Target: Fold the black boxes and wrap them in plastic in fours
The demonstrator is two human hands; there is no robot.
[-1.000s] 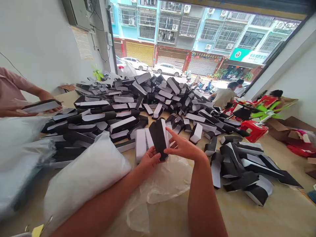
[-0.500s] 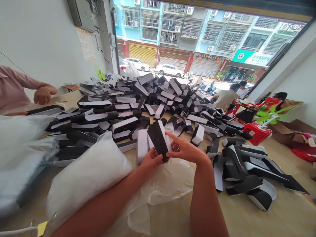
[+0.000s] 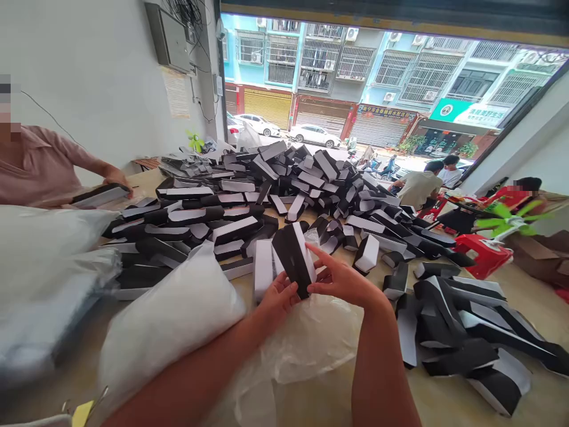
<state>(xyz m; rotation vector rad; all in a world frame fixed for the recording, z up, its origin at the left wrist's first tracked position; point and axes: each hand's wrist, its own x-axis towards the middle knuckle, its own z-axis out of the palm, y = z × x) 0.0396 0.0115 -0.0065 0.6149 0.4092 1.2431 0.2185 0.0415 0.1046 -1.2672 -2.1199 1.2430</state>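
Between my hands stands a black and white folded paper box [image 3: 292, 260], tilted, its black face toward me. My left hand [image 3: 279, 295] grips its lower left edge with thumb and fingers. On the other side my right hand [image 3: 340, 277] holds the right edge, index finger stretched up along the white side and thumb near the bottom corner. A white box [image 3: 263, 270] stands just behind my left hand. Beneath my hands a crumpled clear plastic bag [image 3: 317, 338] lies on the table [image 3: 311, 397].
A large heap of black and white boxes [image 3: 249, 196] spreads across the table. More flattened ones [image 3: 462, 326] lie at right. Stuffed plastic bags [image 3: 171, 314] stand at left. A co-worker [image 3: 48, 160] at far left holds a similar box [image 3: 102, 194]. A green-bladed fan [image 3: 511, 222] is at right.
The view has shifted, so things sit slightly right and lower. The box in my hands has turned a little, showing more of its white side. The co-worker's hand now holds a box.
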